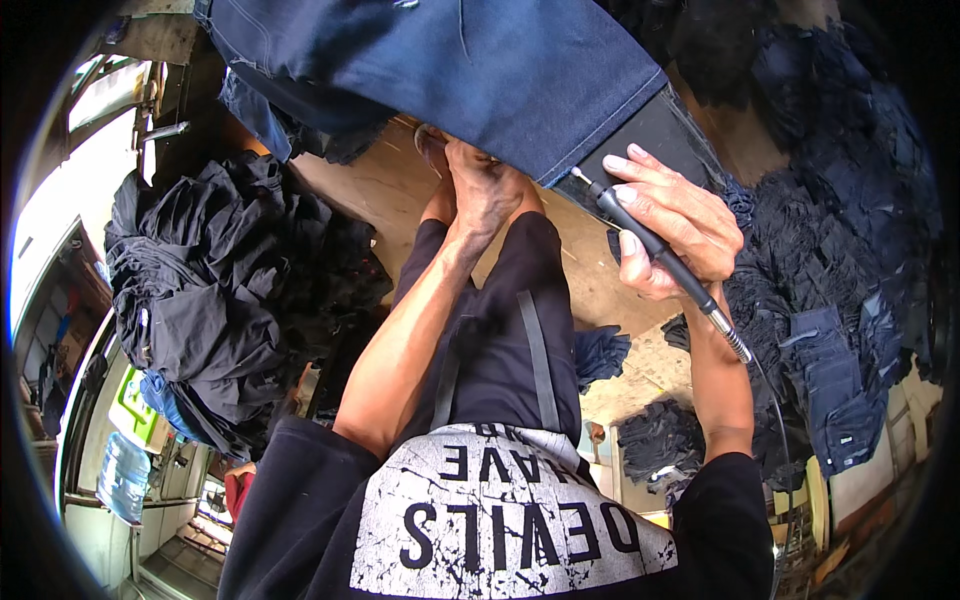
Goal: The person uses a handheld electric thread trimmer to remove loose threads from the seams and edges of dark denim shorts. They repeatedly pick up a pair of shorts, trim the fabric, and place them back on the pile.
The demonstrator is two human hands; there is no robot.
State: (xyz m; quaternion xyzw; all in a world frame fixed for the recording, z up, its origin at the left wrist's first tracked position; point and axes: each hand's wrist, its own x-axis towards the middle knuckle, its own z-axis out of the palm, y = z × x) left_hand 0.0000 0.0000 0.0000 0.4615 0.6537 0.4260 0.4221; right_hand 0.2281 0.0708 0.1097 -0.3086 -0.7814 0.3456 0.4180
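Dark blue denim jeans (490, 70) stretch across the top of the view, one leg hem drawn over a flat black board (655, 135). My left hand (480, 185) is closed at the near edge of the denim, its fingertips hidden by the cloth. Between the thumb and fingers of my right hand (685, 220) is a slim black pen-shaped rotary handpiece (650, 240). Its thin metal tip meets the corner of the hem or lies just beside it. A cable (775, 385) runs from the tool's metal rear end down past my right arm.
A big heap of black garments (215, 300) rises at the left. Piles of dark clothing (810, 260) fill the right side, with a smaller heap (660, 440) near my right elbow. A large clear bottle (124, 478) and a green container (138, 410) stand at the lower left.
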